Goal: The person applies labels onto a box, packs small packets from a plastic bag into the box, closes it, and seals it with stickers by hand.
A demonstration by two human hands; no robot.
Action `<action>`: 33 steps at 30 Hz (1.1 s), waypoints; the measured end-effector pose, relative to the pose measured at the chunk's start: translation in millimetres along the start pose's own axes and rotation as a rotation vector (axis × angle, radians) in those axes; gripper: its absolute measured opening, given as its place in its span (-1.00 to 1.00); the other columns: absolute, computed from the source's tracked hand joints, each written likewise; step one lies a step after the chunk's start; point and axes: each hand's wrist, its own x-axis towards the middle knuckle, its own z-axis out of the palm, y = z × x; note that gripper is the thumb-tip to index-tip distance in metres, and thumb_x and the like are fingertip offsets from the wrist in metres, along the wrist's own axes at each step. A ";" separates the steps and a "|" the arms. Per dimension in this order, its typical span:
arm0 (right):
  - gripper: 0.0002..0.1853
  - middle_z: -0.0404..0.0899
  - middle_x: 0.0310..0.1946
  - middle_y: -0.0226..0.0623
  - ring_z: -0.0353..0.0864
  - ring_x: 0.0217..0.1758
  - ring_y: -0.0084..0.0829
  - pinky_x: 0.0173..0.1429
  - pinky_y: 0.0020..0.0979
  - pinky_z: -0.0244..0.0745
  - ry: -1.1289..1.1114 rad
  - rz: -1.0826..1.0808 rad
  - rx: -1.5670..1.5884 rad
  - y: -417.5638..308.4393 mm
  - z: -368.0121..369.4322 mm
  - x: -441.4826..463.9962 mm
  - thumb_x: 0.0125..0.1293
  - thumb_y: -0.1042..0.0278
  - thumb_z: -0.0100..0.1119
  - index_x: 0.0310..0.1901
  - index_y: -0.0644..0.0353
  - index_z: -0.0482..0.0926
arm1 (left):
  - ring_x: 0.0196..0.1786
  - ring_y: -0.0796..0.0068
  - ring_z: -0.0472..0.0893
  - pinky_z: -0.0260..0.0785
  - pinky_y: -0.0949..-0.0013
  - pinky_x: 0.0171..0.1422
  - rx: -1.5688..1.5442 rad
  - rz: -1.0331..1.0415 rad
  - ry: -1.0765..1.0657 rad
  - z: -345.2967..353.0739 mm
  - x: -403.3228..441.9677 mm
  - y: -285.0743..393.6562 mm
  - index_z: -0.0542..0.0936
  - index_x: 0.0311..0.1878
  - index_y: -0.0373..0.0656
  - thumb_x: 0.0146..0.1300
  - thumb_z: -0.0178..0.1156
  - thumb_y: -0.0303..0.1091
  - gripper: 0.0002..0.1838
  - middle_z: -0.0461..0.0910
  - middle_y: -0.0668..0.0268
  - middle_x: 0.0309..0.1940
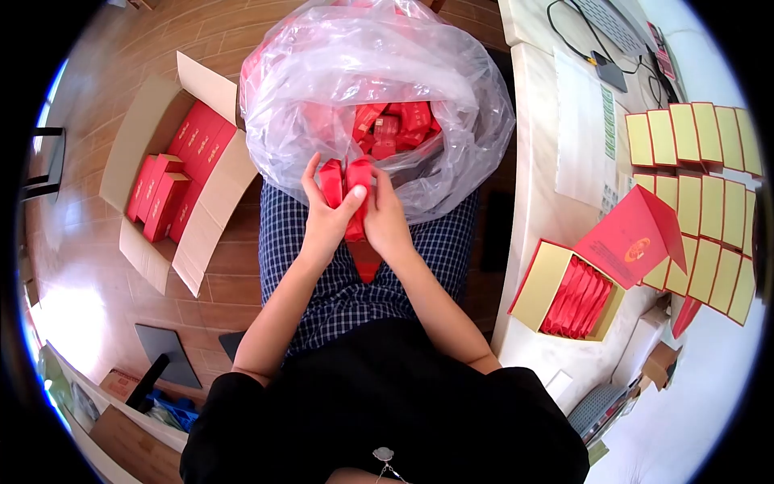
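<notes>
My left hand (326,214) and my right hand (382,216) meet over my lap, fingers closed round several red packets (357,173) that stand upright between them. Just beyond my fingertips, a large clear plastic bag (314,73) lies open, with many small red packets (391,129) inside. On the counter to the right sits an open red box (528,294) with a cream inside, holding a row of red packets (576,298); its red lid (625,234) is folded back.
An open cardboard carton (211,222) with red boxes (165,198) stands on the floor at left. Stacked cream-and-red boxes (693,194), a sheet of labels (580,129), cables and a keyboard (609,28) occupy the right counter (524,169).
</notes>
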 end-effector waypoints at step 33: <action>-0.50 0.47 0.06 -0.07 0.48 0.07 -0.28 0.21 -0.36 0.34 -0.090 -0.249 0.047 -43.2 -74.0 -39.1 0.47 0.17 -0.01 0.36 0.15 0.32 | 0.28 0.34 0.39 0.29 0.28 0.34 -0.095 0.039 -0.304 22.1 -14.8 52.2 -0.03 0.47 -0.14 0.23 0.32 -0.35 -0.13 0.32 0.12 0.25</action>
